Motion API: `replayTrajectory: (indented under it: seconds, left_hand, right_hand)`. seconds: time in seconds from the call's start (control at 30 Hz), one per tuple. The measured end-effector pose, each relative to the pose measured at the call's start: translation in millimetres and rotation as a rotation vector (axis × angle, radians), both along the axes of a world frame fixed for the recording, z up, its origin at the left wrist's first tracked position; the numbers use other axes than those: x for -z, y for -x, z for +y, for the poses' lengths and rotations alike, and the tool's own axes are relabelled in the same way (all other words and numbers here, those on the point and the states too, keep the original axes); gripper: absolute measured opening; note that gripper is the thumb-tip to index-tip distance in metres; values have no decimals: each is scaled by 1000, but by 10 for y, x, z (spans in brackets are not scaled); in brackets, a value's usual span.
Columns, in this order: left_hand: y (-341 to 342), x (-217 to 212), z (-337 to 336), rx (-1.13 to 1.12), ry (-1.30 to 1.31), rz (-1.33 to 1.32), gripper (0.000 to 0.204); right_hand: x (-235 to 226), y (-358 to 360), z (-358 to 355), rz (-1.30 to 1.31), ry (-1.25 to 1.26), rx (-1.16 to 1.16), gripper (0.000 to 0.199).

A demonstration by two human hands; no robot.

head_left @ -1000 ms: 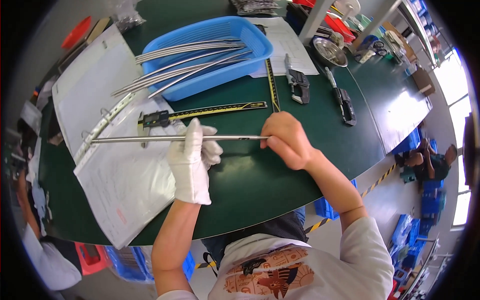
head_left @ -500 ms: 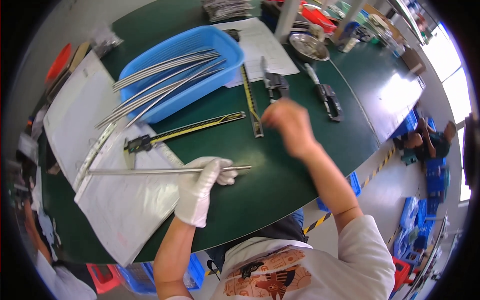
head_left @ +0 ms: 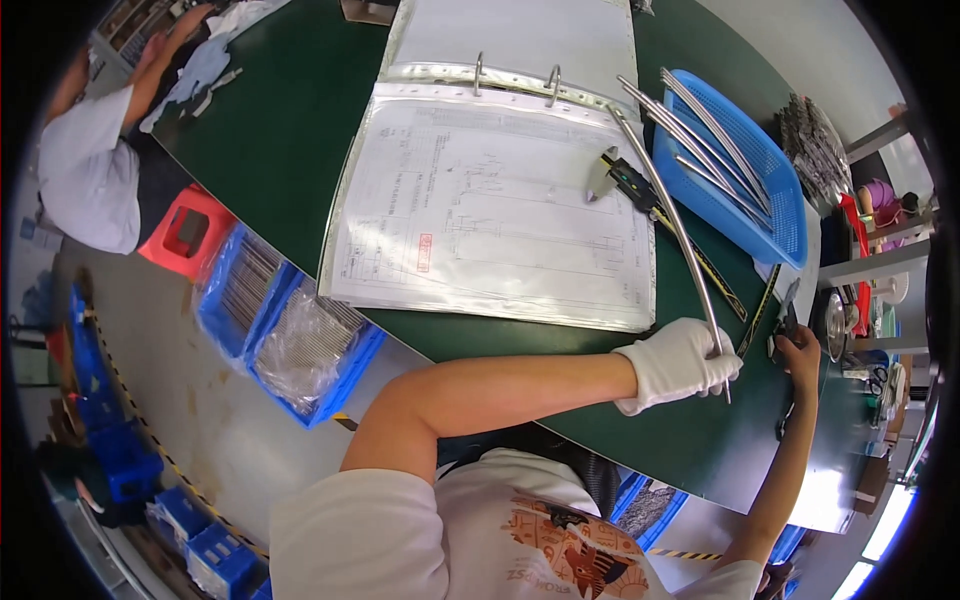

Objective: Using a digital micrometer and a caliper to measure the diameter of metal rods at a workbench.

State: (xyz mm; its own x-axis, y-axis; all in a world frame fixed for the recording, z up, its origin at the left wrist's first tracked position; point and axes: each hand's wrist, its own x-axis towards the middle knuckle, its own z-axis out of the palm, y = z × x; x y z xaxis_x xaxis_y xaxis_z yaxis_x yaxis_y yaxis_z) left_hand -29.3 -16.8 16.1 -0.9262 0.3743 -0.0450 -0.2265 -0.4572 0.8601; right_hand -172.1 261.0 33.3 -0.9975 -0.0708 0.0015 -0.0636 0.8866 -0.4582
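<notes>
My left hand (head_left: 682,368), in a white glove, is closed around a thin metal rod (head_left: 678,225) near its lower end. The rod slants up over the edge of an open ring binder (head_left: 490,215), crossing in front of a digital caliper (head_left: 632,186) that lies partly on the page. My bare right hand (head_left: 800,357) has its fingers closed on a micrometer (head_left: 786,328) at the right of the table; much of the tool is hidden. Just left of that hand lies a narrow black-and-yellow strip (head_left: 764,303).
A blue plastic basket (head_left: 795,225) with several metal rods stands beyond the caliper. A metal bowl (head_left: 834,322) sits at the far right. Blue crates (head_left: 310,395) of rods and a red stool (head_left: 188,232) are below the table's left edge. Another person (head_left: 90,170) works at far left.
The view has swung left, so the binder now fills the middle. My right hand has reached the micrometer and closed on it. My left hand still holds the rod, now tilted more upright in view.
</notes>
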Motion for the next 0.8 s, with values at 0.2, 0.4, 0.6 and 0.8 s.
replayTrajectory:
  seconds: [0.2,0.4,0.6,0.8]
  left_hand:
    - [-23,-80,10,23,2,3,17]
    - [-20,-76,16,-21,135,161,19]
    - [-11,-62,-47,-62,185,207,19]
    - [66,-134,-88,6,38,129,24]
  right_hand:
    - [-71,195,284,-105,-244,123,25]
    - [-225,-145,-20,82,-613,126,31]
    - [-30,-98,-7,124,-329,99,30]
    - [168,204,420,190,-152,227,36]
